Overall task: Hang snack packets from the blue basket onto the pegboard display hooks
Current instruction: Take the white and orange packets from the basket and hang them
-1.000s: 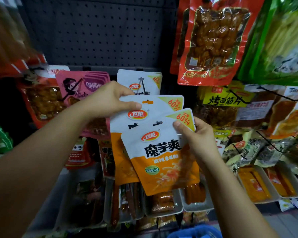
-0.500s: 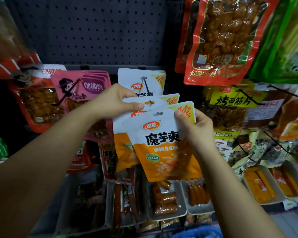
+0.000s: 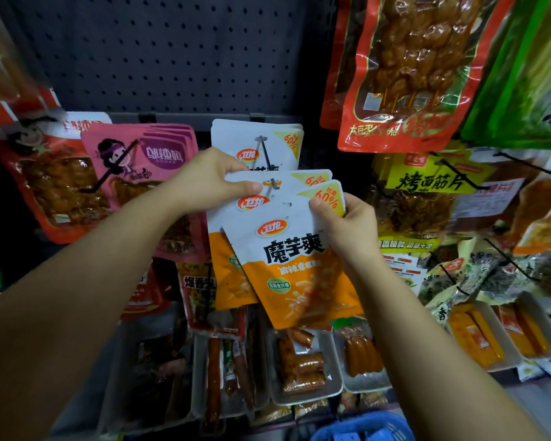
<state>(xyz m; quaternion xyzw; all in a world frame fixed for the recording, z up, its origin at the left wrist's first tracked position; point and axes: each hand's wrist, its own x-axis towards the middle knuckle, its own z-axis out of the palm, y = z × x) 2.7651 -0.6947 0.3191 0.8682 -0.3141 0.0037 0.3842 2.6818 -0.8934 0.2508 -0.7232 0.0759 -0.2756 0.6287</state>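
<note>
Both white-and-orange packets have risen since the earlier frames, and the hook tip now pokes through the hang hole of the rear one. At the left edge of the pegboard (image 3: 159,55) hang a red-trimmed packet of brown snack pieces (image 3: 58,183) and, just beside it, a pink packet with a cartoon figure (image 3: 147,163). The left hand (image 3: 204,183) pinches the top left corner of the rear white-and-orange packet (image 3: 233,268), thumb on its front, with the metal hook (image 3: 272,183) showing at its hole. Behind it, a third packet of the same kind (image 3: 255,141) already hangs on the hook. The right hand (image 3: 353,230) grips the front white-and-orange packet (image 3: 299,265) by its top right corner, thumb over the yellow label; its hang hole is off the hook. Right of it hang a red skewer packet (image 3: 407,68) and a yellow-labelled packet (image 3: 430,183). White trays of sausages (image 3: 303,367) sit below. At the bottom edge, the blue basket (image 3: 363,429) peeks in.
</note>
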